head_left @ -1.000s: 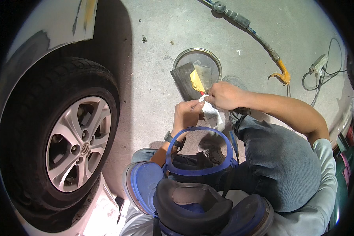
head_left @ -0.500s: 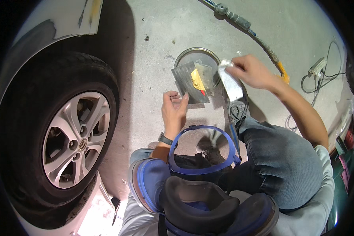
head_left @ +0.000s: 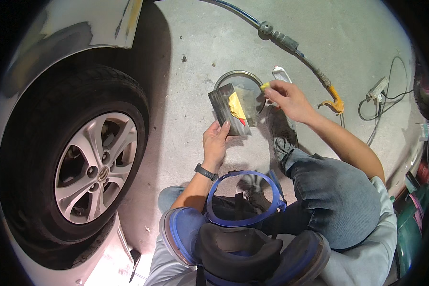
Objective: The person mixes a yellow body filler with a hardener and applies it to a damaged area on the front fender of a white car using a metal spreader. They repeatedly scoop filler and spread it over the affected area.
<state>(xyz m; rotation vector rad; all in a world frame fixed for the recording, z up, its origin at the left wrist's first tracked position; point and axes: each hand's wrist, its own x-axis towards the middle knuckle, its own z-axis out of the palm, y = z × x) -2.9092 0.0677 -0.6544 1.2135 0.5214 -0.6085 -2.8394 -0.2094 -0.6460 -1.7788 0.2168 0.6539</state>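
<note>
The left hand (head_left: 215, 143) carries a dark, flat board (head_left: 220, 106), its grip clamped on the lower left edge with the thumb on top and the other fingers mostly hidden underneath. On the board, a yellow paste (head_left: 235, 106) runs along the right edge, and a small red paste (head_left: 242, 122) touches its lower end, toward the lower right corner. The right hand (head_left: 291, 100) is apart from the board, its grip pinched on a small yellow piece (head_left: 265, 86); what that is, I cannot tell.

The step in hand looks like steadying the loaded board with 1 hand and handling the small piece with the other. To do it well, hold the board close to level, since both pastes sit near an edge and could slide. The thumb belongs where it is, at the clean border, well off the 2 pastes. A firm support from below should stop the far corner dipping under any pressure.

The board overlaps a round tin (head_left: 238, 72) in this view; whether they touch is unclear. A white tube (head_left: 281, 74) lies on the floor (head_left: 190, 95) just beyond the right hand, so that elbow and wrist need a little room.
</note>
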